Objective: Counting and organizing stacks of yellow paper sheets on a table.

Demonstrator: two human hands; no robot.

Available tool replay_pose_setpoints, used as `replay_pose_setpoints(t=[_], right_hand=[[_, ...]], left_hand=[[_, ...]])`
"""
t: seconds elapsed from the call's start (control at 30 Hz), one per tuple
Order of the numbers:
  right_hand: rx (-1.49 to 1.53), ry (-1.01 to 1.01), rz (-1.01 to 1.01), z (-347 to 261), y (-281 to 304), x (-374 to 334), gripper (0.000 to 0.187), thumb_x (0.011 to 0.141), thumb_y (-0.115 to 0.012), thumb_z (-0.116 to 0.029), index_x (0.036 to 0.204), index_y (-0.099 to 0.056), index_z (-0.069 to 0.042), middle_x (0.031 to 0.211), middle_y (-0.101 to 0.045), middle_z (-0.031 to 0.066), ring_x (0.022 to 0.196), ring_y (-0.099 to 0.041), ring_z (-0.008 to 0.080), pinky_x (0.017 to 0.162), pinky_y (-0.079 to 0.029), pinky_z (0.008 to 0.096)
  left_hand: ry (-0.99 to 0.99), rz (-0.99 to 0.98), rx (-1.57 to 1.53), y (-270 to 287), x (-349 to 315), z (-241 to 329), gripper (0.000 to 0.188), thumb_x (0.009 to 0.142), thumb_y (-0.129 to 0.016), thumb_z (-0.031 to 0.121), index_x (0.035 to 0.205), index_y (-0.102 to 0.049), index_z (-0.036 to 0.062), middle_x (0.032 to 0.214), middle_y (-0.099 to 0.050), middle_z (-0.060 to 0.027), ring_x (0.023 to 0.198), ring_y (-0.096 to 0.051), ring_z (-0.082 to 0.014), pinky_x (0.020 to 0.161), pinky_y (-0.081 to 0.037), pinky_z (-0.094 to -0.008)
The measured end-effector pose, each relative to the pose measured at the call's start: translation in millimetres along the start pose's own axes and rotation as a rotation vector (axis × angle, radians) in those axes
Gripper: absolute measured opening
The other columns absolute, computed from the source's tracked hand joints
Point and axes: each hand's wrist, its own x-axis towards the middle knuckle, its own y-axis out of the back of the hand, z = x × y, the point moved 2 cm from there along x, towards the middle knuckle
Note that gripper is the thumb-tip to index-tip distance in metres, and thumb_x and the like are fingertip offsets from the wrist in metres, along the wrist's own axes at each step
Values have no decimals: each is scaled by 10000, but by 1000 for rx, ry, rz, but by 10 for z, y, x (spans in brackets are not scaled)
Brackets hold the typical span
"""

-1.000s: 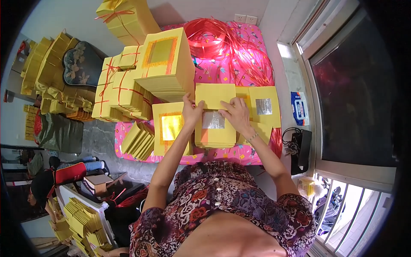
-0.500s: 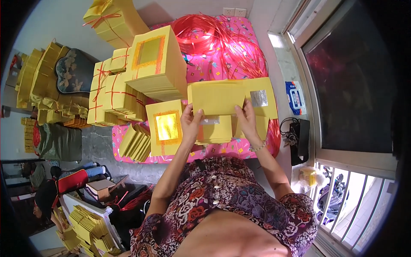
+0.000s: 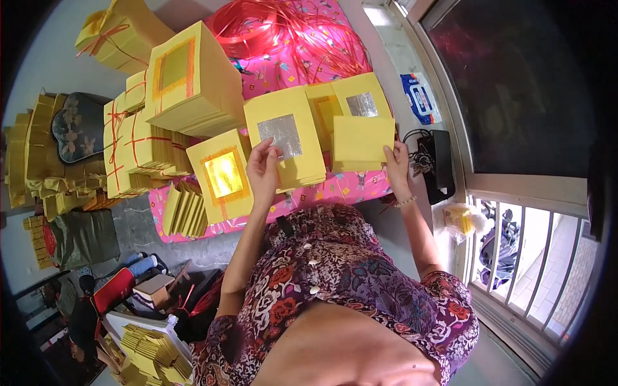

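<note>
My right hand [image 3: 397, 165] pinches the right edge of a plain yellow paper sheet [image 3: 364, 140], possibly folded. It is raised in front of another yellow sheet with a silver square [image 3: 362, 105] and partly covers a sheet with an orange-bordered print [image 3: 328, 117]. To the left lies a stack of yellow paper [image 3: 302, 177], its top sheet bearing a larger silver square [image 3: 281, 134]. My left hand [image 3: 262, 168] rests at that stack's left side, thumb and bent fingers close together beside the silver. Whether they grip the sheet is hidden.
Left of my hands stand a gold-faced yellow stack [image 3: 223, 174], a tall yellow paper block [image 3: 199, 87] and red-tied bundles [image 3: 151, 147]. Red plastic strands [image 3: 277, 29] lie on the pink patterned cloth [image 3: 293, 69]. A barred window [image 3: 521, 257] borders the right; another person [image 3: 90, 315] is at lower left.
The wide yellow sheet that both hands held is off the left stack, uncovering its silver square. My right hand now holds yellow paper at the right; my left has moved onto the stack. The view shifted.
</note>
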Motion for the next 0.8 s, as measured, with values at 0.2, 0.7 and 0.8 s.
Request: replay_pose_setpoints(t=[0.2, 0.7, 0.8], right_hand=[[-42, -127, 14, 526, 75, -72, 198, 942, -567, -123, 1095, -468, -45, 896, -635, 29, 712, -578, 58, 545, -458, 205], [-987, 281, 102, 583, -131, -70, 251, 865, -616, -165, 1046, -500, -36, 922, -565, 186, 875, -539, 374, 749, -424, 483], [-1009, 387, 154, 510, -125, -74, 255, 860, -603, -165, 1070, -500, -63, 997, -521, 188, 970, -497, 386, 799, -394, 497]], left_hand=[[-47, -31, 67, 8, -85, -61, 233, 948, -540, 64, 1169, -581, 3, 954, -613, -28, 892, -576, -85, 813, -465, -220], [-140, -46, 297, 156, -105, -72, 216, 936, -540, 54, 1139, -595, 4, 966, -630, -58, 892, -591, -110, 796, -481, -243], [-173, -63, 398, 215, -118, -10, 225, 903, -556, 36, 1121, -607, 14, 962, -637, -93, 872, -613, -164, 782, -491, -287]])
